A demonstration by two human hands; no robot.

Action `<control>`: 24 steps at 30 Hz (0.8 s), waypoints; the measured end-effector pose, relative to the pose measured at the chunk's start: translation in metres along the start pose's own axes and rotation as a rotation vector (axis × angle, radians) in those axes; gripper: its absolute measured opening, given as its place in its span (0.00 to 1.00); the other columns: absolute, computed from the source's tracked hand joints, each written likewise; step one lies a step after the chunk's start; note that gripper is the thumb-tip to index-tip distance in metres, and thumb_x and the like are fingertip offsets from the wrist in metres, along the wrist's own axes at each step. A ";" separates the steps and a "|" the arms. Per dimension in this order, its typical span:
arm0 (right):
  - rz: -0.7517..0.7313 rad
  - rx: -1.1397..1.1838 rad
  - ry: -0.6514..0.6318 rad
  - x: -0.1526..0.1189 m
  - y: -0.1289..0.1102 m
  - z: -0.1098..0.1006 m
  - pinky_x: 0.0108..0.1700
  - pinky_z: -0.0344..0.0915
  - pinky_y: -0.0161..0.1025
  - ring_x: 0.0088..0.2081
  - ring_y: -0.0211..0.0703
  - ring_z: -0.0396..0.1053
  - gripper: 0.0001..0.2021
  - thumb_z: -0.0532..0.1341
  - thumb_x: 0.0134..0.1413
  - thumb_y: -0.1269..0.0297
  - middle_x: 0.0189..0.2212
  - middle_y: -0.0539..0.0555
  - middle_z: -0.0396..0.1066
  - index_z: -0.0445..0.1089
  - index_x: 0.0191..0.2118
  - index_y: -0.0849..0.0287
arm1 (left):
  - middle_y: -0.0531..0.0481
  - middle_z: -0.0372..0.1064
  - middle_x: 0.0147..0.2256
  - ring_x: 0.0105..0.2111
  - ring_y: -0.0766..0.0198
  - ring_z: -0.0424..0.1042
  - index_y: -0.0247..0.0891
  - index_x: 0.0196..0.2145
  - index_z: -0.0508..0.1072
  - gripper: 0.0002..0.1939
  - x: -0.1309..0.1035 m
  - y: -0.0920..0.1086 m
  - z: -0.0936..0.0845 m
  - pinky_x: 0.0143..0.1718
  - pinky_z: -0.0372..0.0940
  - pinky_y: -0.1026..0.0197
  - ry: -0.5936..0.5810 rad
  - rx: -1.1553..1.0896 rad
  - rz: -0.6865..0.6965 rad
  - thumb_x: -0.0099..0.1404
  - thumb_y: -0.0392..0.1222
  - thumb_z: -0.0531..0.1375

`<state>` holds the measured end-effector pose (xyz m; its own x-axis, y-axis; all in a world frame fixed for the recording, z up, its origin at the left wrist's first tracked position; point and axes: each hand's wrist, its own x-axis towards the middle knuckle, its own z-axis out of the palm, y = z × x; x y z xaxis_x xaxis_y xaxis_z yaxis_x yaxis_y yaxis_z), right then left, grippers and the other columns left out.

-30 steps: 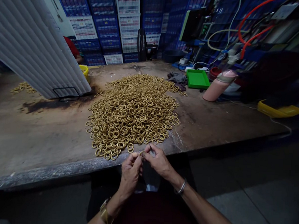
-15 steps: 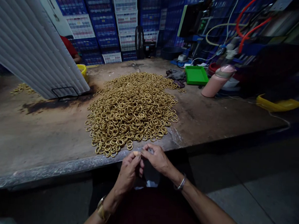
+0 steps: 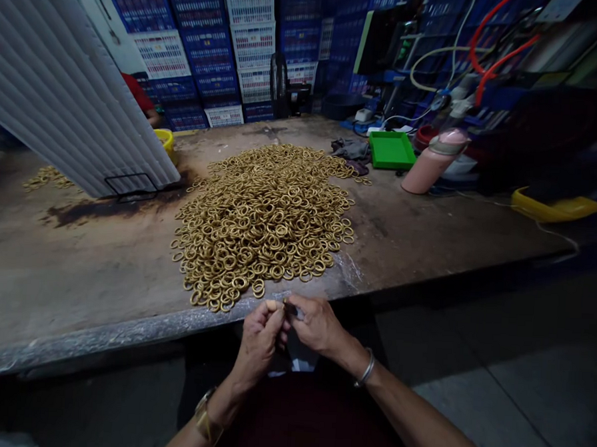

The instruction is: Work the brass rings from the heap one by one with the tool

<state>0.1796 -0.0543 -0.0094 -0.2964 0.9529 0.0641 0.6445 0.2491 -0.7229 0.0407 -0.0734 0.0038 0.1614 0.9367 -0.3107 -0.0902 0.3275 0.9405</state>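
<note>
Just past the front edge of the table, my two hands meet at the fingertips. My left hand [image 3: 260, 335] is closed in a pinch, and a small gold-coloured ring [image 3: 285, 302] barely shows at its fingertips, mostly covered. Closed beside it, my right hand [image 3: 322, 326] grips a thin dark tool [image 3: 294, 310] whose kind I cannot make out; its end points at the left fingertips. Directly beyond the hands spreads a large heap of gold-coloured metal rings [image 3: 269, 215], with one loose ring [image 3: 258, 288] close to my left hand.
On the wooden table [image 3: 100, 273] stands a leaning corrugated white panel [image 3: 85, 92] at left. A green tray [image 3: 392, 150], a pink bottle [image 3: 434, 162] and a grey rag [image 3: 351, 149] lie to the right. Stacked crates [image 3: 208, 45] fill the back; a person's red sleeve [image 3: 135, 93] shows behind the panel.
My right hand has turned and lowered slightly, bringing the dark tool against the left fingertips. My left hand has hardly moved, and the heap stays the same.
</note>
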 end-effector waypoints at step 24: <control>0.127 -0.415 0.138 0.054 0.000 0.015 0.34 0.54 0.33 0.37 0.42 0.69 0.11 0.54 0.55 0.60 0.36 0.54 0.71 0.61 0.44 0.56 | 0.46 0.68 0.31 0.23 0.69 0.65 0.33 0.28 0.66 0.11 -0.006 -0.005 -0.016 0.19 0.58 0.68 -0.031 -0.614 -0.220 0.56 0.44 0.60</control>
<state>0.1526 -0.0055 -0.0164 -0.1178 0.9876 0.1040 0.9058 0.1498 -0.3963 0.0243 -0.0784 -0.0014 0.2671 0.8388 -0.4743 -0.5957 0.5307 0.6030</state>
